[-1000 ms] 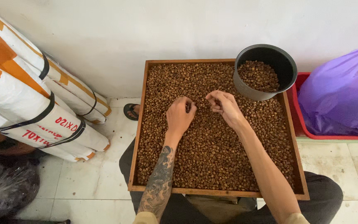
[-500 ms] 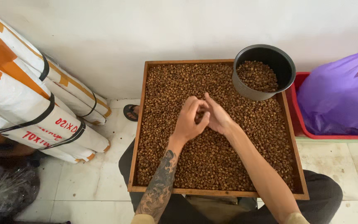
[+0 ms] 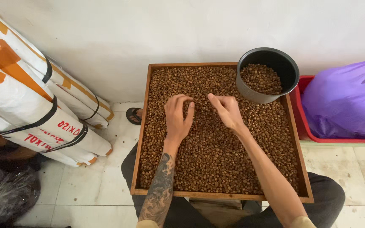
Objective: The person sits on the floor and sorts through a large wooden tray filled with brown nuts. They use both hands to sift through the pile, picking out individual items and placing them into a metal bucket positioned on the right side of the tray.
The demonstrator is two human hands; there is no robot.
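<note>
Head view, looking straight down: wooden tray (image 3: 142,126), square and shallow, resting across the lap, filled edge to edge with a single layer of small brown beans (image 3: 216,156). Left hand (image 3: 178,116) palm down over the upper middle of the layer, fingers curled and bunched loosely at the tips, touching the beans; impossible to tell whether any bean is pinched. Right hand (image 3: 227,109) just beside it, apart by a narrow gap, thumb and forefinger drawn together as if pinching, other fingers curled; too small to tell whether a bean sits between them. Beans directly under both sets of fingertips, and spread on all sides of the hands.

Dark round pot (image 3: 267,75) sitting on the tray's far right corner, near the right hand, holding a modest heap of the same beans, well short of the rim. Judging by that, picking looks early to midway: a small share in the pot, by far the most left on the tray.

Left of the tray, stacked white rolls with orange and black bands (image 3: 30,101) leaning against the pale wall. Right of it, red bin (image 3: 305,122) holding a purple plastic bag (image 3: 343,101). Sandalled foot (image 3: 134,116) on the pale tiled floor beside the tray's left edge
</note>
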